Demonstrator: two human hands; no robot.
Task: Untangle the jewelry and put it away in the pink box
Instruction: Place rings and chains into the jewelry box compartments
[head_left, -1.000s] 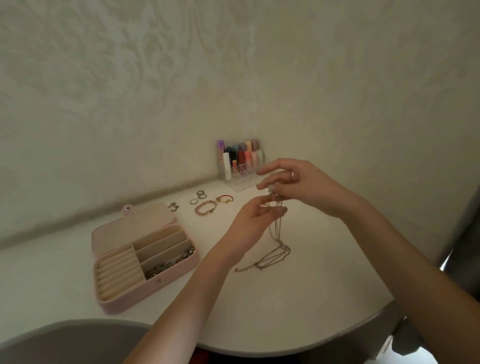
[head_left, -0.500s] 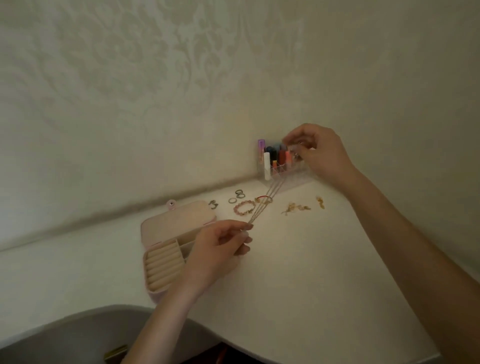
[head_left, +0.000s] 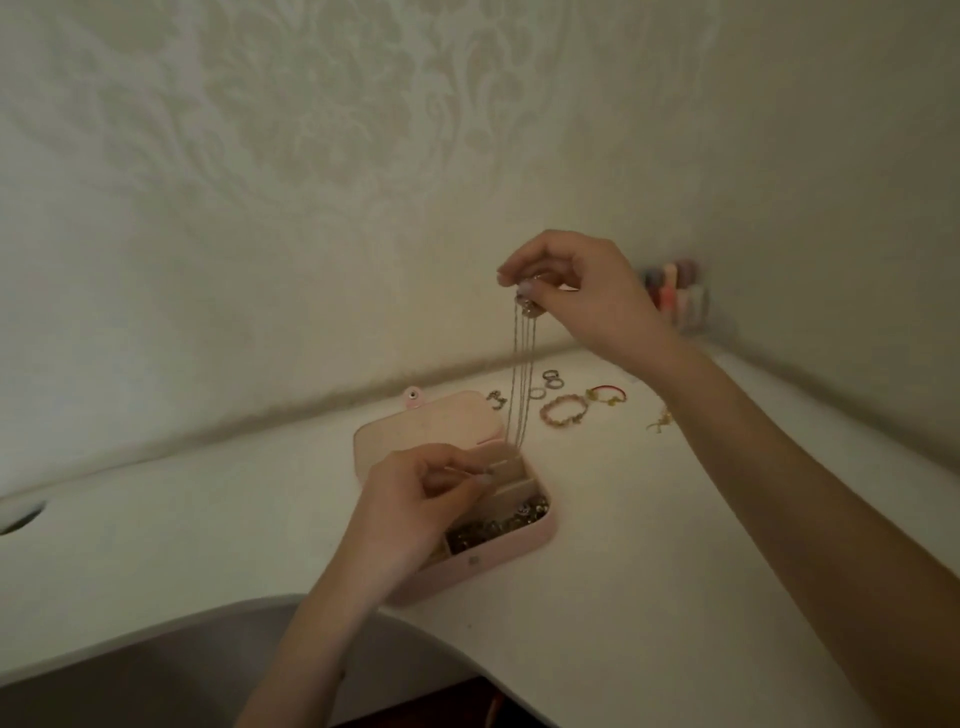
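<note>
Pinched high by the right hand (head_left: 576, 296) and low by the left hand (head_left: 415, 499), the thin limp silver chain necklace (head_left: 521, 384) looks light and snag-prone, best fed end-first into the open pink jewelry box (head_left: 498, 551).

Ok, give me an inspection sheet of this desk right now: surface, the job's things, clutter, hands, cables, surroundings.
Surface: white desk, curved front edge.
Job's things: pink box open, lid flat behind it; dark beaded jewelry in its front compartment. Chain necklaces hang from above down into the box.
Clutter: rings, pink bead bracelet, red cord bracelet, small gold piece, all loose behind the box.
Hands: right hand pinches the chains' top; left hand pinches their lower end over the box.
Cables: nothing seen.
Surroundings: patterned wall; clear organiser of tubes in the corner, blurred.
</note>
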